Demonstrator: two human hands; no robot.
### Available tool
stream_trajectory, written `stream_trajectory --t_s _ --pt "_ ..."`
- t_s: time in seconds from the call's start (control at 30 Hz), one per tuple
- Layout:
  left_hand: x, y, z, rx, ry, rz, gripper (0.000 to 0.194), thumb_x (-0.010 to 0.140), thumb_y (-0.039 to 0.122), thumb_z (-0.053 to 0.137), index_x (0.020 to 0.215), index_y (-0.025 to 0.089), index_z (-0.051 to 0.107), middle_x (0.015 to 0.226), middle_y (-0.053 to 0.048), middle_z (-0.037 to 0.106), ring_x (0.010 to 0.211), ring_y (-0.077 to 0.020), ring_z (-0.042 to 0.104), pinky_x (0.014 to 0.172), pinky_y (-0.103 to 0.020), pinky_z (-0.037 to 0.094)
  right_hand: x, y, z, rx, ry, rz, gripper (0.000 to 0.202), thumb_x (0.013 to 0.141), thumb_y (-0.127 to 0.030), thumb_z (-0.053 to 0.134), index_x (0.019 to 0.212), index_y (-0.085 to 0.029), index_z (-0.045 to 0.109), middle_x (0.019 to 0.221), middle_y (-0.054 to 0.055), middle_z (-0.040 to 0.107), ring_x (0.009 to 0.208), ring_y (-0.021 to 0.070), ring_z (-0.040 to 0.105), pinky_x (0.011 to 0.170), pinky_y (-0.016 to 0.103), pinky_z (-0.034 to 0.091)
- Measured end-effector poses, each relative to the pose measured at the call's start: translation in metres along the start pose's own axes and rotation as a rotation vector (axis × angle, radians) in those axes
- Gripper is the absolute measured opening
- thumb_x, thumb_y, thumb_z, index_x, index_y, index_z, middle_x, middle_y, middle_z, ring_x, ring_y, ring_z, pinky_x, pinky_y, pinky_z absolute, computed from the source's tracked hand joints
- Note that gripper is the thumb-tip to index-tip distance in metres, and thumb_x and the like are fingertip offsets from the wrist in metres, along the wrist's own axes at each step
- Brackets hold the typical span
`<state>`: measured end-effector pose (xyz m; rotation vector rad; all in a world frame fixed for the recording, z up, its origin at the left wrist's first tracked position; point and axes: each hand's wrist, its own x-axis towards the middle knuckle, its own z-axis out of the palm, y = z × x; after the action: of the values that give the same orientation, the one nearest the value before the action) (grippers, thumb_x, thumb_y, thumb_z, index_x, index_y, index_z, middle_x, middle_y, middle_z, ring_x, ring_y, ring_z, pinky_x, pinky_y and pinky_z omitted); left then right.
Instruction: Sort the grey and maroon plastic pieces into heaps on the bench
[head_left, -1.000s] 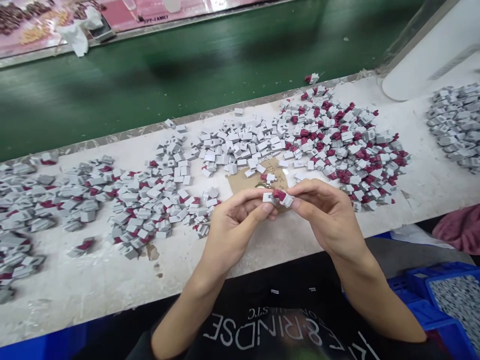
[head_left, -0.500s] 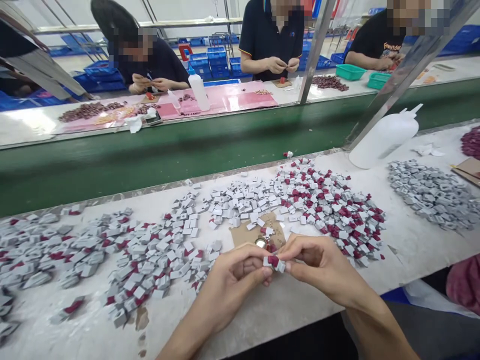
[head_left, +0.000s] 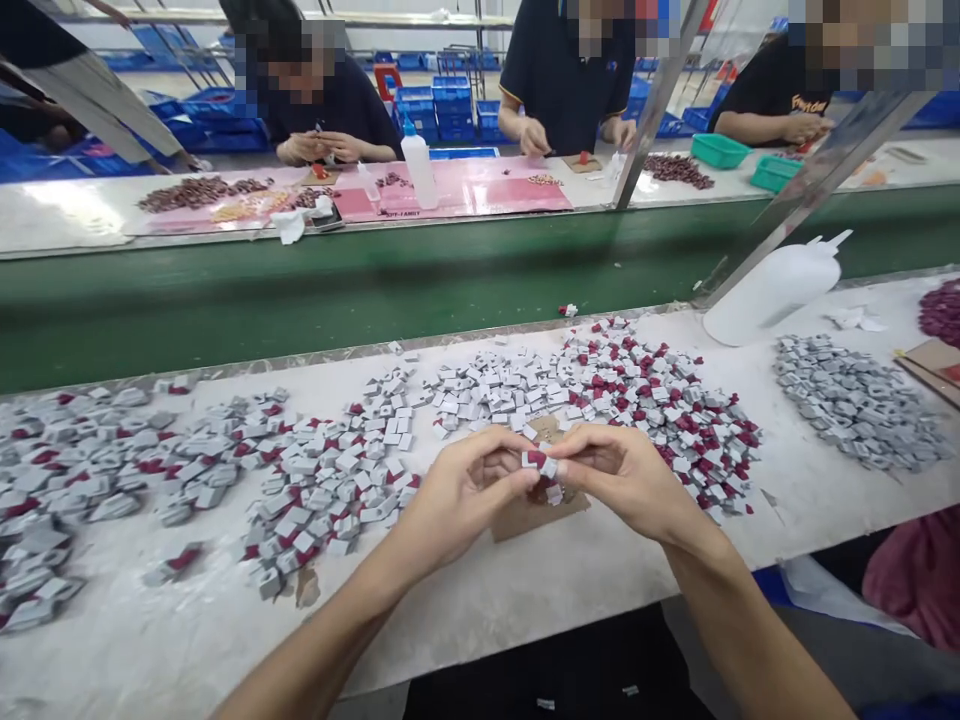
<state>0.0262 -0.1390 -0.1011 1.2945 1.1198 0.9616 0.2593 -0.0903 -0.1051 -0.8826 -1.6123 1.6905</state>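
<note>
Between the fingertips of both hands is a small grey-and-maroon plastic part (head_left: 538,461). My left hand (head_left: 461,490) pinches its left side, and my right hand (head_left: 630,482) grips the right end with thumb and forefinger. Below them lies a brown cardboard piece (head_left: 517,522), mostly covered by the hands. A small light-grey part (head_left: 554,495) shows just under the held one. Beyond my fingers spreads a pile of light-grey blocks (head_left: 491,385). Joined grey-and-maroon parts (head_left: 675,420) are heaped to the right of it.
Another heap of grey-and-maroon parts (head_left: 315,500) covers the left of the table. A white bottle (head_left: 776,290) leans near a metal post at right, behind a grey heap (head_left: 859,400). Past the green divider (head_left: 375,280), several co-workers handle small parts.
Both hands, still holding the part, now sit over the cardboard rather than nearer to me than most of it. The view has shifted slightly. Across the divider, the middle co-worker's hands have moved apart.
</note>
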Motion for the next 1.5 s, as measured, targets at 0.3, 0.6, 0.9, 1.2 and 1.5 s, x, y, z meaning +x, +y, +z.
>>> stream_trajectory --t_s 0.3,0.6,0.9,1.2,1.5 --pt "0.131 0.000 -0.067 0.446 0.449 -0.086 0.011 0.096 0.019 0.077 0.107 0.020 0.077 0.105 -0.008 0.083 0.094 -0.0229 0.080 0.084 -0.033 0.063 0.157 -0.006 -0.078 -0.891 0.521 0.109 0.035 0.101 -0.013 0.069 0.132 -0.015 0.085 0.130 0.017 0.086 0.119 0.0326 0.082 0.114 0.049 0.062" --pt "0.228 -0.028 -0.093 0.607 0.576 -0.219 0.018 0.091 0.013 0.081 0.092 0.023 0.066 0.105 -0.008 0.084 0.107 -0.0260 0.078 0.096 -0.035 0.059 0.244 0.023 -0.083 -0.918 0.475 0.238 0.014 0.092 -0.016 0.079 0.079 -0.021 0.081 0.096 0.015 0.086 0.113 0.0342 0.081 0.108 0.043 0.060" --pt "0.220 -0.033 -0.106 0.829 0.566 -0.194 0.041 0.089 0.020 0.076 0.131 0.022 0.072 0.141 -0.019 0.071 0.144 -0.0426 0.057 0.124 -0.054 0.044 0.209 0.014 -0.078 -0.623 0.429 0.038 0.005 0.089 -0.020 0.078 0.087 -0.021 0.073 0.095 0.009 0.085 0.092 0.0242 0.081 0.091 0.037 0.067" --pt "0.204 -0.037 -0.087 0.887 0.076 0.074 0.011 0.085 0.026 0.073 0.088 0.024 0.083 0.102 -0.013 0.078 0.111 -0.0347 0.075 0.116 -0.049 0.054 0.086 0.015 -0.058 0.015 0.415 0.088 0.042 0.059 -0.032 0.105 0.095 -0.021 0.086 0.092 0.007 0.086 0.093 0.0260 0.083 0.093 0.043 0.069" --pt "0.212 -0.023 -0.098 0.829 0.016 -0.068 0.001 0.081 0.026 0.083 0.081 0.025 0.083 0.095 -0.009 0.087 0.090 -0.0288 0.079 0.090 -0.037 0.061 0.009 0.017 -0.024 -0.013 0.408 0.061 0.020 0.078 -0.038 0.100 0.092 -0.026 0.090 0.098 0.007 0.087 0.095 0.0260 0.083 0.086 0.041 0.070"
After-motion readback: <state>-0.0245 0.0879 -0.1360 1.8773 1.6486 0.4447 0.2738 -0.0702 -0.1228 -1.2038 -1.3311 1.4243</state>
